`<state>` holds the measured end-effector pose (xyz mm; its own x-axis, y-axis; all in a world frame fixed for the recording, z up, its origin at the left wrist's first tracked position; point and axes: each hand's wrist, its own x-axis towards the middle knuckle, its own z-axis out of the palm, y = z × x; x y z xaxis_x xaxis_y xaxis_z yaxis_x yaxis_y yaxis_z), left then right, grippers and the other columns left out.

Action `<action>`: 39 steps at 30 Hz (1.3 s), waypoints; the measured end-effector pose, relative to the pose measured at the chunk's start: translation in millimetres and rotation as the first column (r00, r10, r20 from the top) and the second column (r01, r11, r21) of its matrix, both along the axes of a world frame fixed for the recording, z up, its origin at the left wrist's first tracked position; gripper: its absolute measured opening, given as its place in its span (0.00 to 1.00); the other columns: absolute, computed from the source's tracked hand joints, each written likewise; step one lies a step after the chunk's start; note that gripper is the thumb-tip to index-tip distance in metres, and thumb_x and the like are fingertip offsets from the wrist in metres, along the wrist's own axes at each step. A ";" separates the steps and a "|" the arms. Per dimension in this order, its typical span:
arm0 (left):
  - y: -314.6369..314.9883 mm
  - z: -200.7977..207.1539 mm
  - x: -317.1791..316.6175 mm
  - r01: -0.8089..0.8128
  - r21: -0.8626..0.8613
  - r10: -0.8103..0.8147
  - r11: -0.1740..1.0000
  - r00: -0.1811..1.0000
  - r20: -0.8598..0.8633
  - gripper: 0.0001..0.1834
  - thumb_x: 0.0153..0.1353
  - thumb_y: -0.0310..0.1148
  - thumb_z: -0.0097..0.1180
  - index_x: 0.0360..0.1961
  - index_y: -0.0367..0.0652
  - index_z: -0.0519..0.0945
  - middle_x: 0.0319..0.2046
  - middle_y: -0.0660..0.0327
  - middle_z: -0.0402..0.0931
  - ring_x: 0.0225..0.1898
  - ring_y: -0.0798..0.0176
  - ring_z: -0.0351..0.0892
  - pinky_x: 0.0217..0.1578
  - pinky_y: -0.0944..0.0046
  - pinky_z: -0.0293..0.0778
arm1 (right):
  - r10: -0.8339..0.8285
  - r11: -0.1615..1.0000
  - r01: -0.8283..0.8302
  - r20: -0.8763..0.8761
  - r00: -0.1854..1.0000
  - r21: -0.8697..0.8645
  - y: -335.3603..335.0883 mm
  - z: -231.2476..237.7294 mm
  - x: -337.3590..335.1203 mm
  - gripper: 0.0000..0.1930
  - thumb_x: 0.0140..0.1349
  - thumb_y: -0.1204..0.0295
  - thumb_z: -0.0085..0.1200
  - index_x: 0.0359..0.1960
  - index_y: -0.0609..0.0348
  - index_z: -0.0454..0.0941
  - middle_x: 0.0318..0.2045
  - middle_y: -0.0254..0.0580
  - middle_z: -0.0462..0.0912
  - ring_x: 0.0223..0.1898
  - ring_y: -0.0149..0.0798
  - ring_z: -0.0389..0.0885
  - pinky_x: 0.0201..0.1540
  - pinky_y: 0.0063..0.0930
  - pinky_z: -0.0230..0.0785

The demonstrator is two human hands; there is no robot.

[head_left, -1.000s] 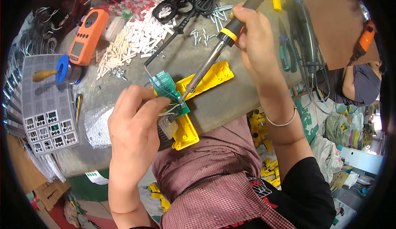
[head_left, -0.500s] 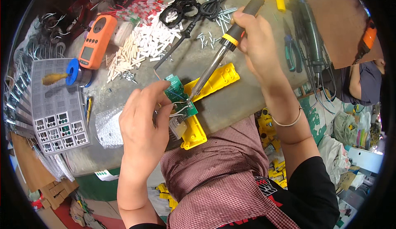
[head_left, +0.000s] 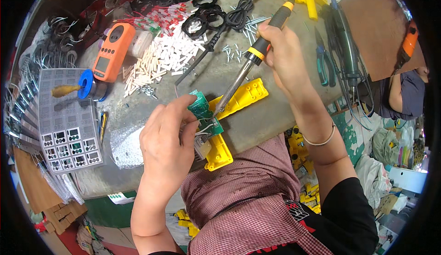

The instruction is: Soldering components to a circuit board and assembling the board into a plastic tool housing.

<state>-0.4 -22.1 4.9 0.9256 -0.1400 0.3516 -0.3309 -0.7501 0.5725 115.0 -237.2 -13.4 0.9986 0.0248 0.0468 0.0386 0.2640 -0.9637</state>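
Note:
My right hand (head_left: 288, 55) is closed round the handle of a soldering iron (head_left: 261, 44). Its tip slants down to the edge of a green circuit board (head_left: 198, 105), at the end of a thin wire. With fingers pinched beside the board, my left hand (head_left: 167, 133) holds a light wire (head_left: 205, 129); its fingertips partly hide it. The board lies across a yellow plastic housing (head_left: 219, 153), with a boxy grey part (head_left: 202, 146) beside my left thumb. Behind the board rests another yellow housing piece (head_left: 248, 96), hollow side up.
An orange multimeter (head_left: 111, 53) and a blue solder spool (head_left: 86, 85) stand left. White and tan sleeves (head_left: 177, 48), screws (head_left: 233, 53) and a coiled black cable (head_left: 239, 17) lie beyond the board. Pliers (head_left: 325, 62) and another iron (head_left: 350, 48) lie right. A person (head_left: 404, 92) is far right.
The whole view has shifted slightly, with things lower and a little to the right. Both hands keep nearly the same pose, and the iron's tip stays at the board.

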 end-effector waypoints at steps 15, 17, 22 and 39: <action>97.7 27.3 -6.9 -0.157 0.458 0.150 0.875 0.987 0.053 0.12 0.45 0.17 0.61 0.33 0.38 0.82 0.33 0.57 0.77 0.42 0.52 0.75 0.44 0.56 0.70 | -0.031 1.000 0.031 -0.052 0.998 -0.006 6.5 5.6 -2.6 0.09 0.64 0.65 0.55 0.31 0.56 0.73 0.19 0.23 0.67 0.16 0.17 0.57 0.17 0.17 0.48; 68.7 21.2 0.8 -0.125 0.349 0.089 0.929 0.989 0.118 0.14 0.45 0.18 0.61 0.35 0.40 0.83 0.34 0.57 0.78 0.45 0.51 0.75 0.46 0.55 0.70 | -0.044 0.999 0.043 -0.067 0.997 -0.010 1.8 3.0 -2.6 0.09 0.64 0.65 0.55 0.31 0.56 0.73 0.19 0.23 0.66 0.16 0.17 0.57 0.17 0.17 0.47; 54.7 19.4 31.1 0.172 0.085 -0.161 0.981 0.980 -0.116 0.14 0.45 0.18 0.61 0.36 0.38 0.83 0.34 0.56 0.77 0.41 0.52 0.74 0.45 0.58 0.69 | -0.024 1.000 0.024 -0.035 0.999 -0.011 -0.6 -0.5 0.5 0.09 0.63 0.65 0.55 0.29 0.55 0.73 0.18 0.22 0.65 0.16 0.16 0.56 0.17 0.17 0.45; 51.7 3.9 44.7 0.192 -0.236 -0.262 0.953 0.911 -0.318 0.18 0.48 0.17 0.62 0.43 0.38 0.84 0.37 0.58 0.82 0.44 0.60 0.79 0.49 0.62 0.72 | -0.022 0.999 0.020 -0.045 0.999 -0.046 -1.7 0.7 -2.1 0.07 0.64 0.66 0.53 0.33 0.55 0.73 0.20 0.22 0.65 0.16 0.16 0.55 0.17 0.16 0.44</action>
